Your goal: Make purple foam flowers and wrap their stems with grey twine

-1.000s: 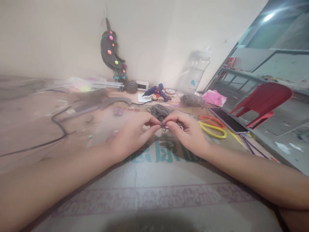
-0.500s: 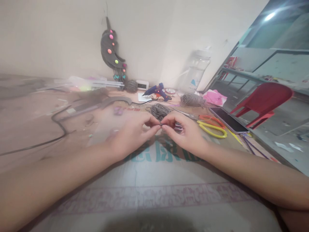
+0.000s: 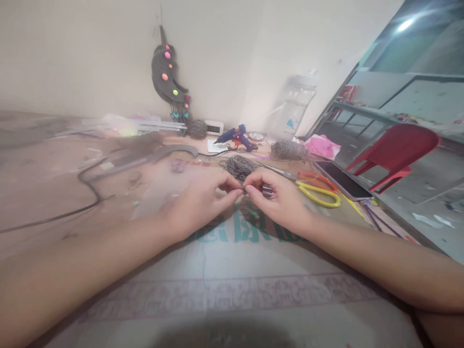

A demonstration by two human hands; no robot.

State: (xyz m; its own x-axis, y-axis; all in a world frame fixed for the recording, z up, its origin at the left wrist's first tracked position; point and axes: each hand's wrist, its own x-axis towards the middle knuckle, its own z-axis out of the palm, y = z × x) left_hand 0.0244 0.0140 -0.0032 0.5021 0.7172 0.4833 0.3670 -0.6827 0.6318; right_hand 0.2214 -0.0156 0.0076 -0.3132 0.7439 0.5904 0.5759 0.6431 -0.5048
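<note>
My left hand (image 3: 206,195) and my right hand (image 3: 277,195) meet at the middle of the view, thumb and forefinger pinched on each. Between the fingertips is something small and dark, too small to name. Just behind the fingers lies a bundle of grey yarn (image 3: 239,166). Scissors with yellow and orange handles (image 3: 321,193) lie to the right of my right hand. Under both hands is a pale printed sheet (image 3: 232,261) with green characters.
A blue glue gun (image 3: 237,137), a clear bottle (image 3: 295,108), grey yarn (image 3: 288,150) and a phone (image 3: 342,180) stand or lie beyond. A decorated dark crescent (image 3: 165,75) hangs on the wall. A black cable (image 3: 85,181) curves at left; a red chair (image 3: 398,150) stands at right.
The pinched fingertips of both hands have shifted very slightly to the right. The objects around them have stayed put.
</note>
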